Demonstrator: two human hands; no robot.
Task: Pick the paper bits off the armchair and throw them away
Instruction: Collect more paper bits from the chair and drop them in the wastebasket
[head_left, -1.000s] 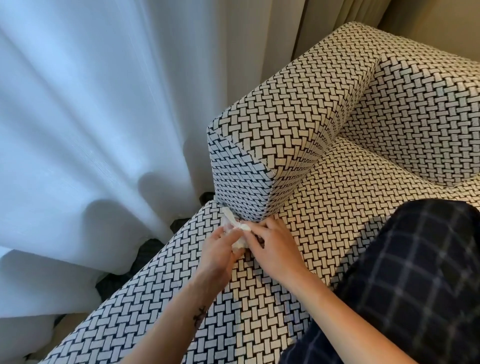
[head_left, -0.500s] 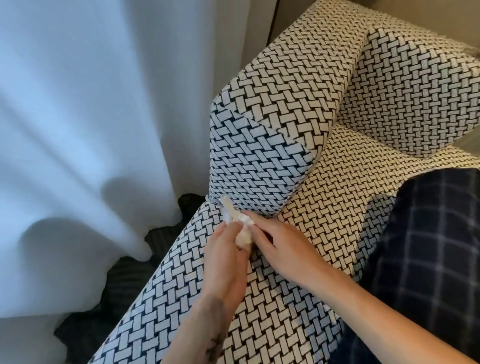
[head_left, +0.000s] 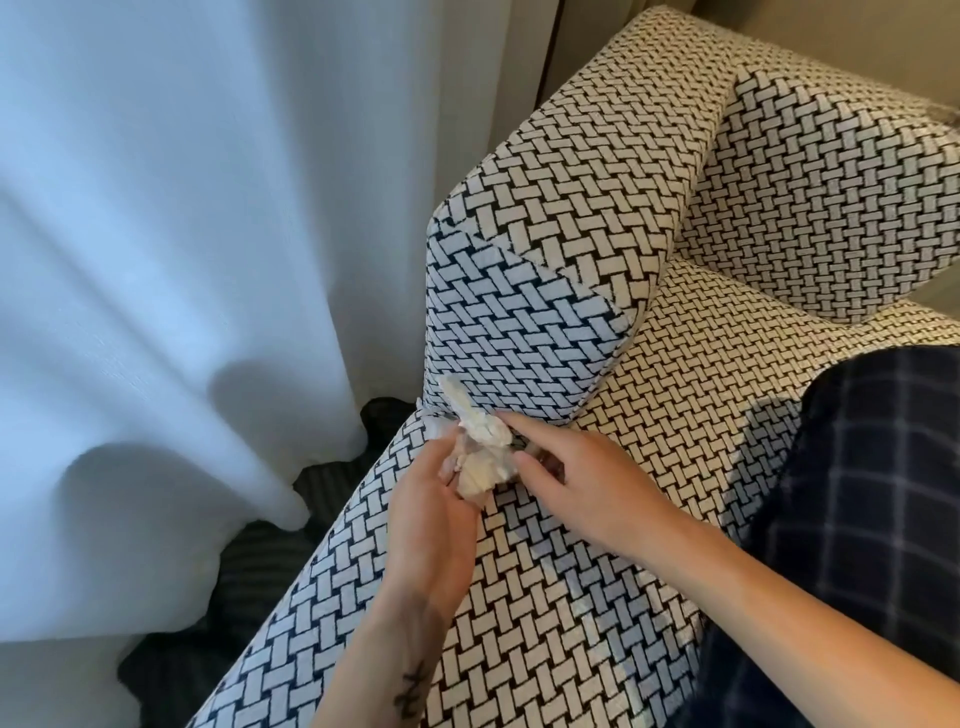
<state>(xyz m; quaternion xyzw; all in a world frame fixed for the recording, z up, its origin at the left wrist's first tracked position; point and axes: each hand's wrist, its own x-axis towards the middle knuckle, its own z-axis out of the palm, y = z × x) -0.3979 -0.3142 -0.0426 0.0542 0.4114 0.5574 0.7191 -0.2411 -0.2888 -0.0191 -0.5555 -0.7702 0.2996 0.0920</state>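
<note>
White crumpled paper bits (head_left: 480, 447) are bunched in my left hand (head_left: 434, 519), which grips them over the armchair's seat (head_left: 597, 597), just below the front of the armrest (head_left: 540, 291). One strip of the paper sticks up against the armrest's face. My right hand (head_left: 582, 483) is right beside the wad, its index finger stretched toward the crease under the armrest and its fingertips touching the paper. Whether it pinches a bit there is hidden. The chair's cover is a black-and-white woven pattern.
A white sheer curtain (head_left: 182, 286) hangs close on the left, down to a dark striped floor (head_left: 244, 587). My leg in dark checked trousers (head_left: 857, 519) lies on the seat at the right. The backrest (head_left: 831, 197) rises behind.
The view has moved closer and swung left. My left hand has turned more palm-up with the paper wad, and my right index finger has stretched further toward the armrest crease.
</note>
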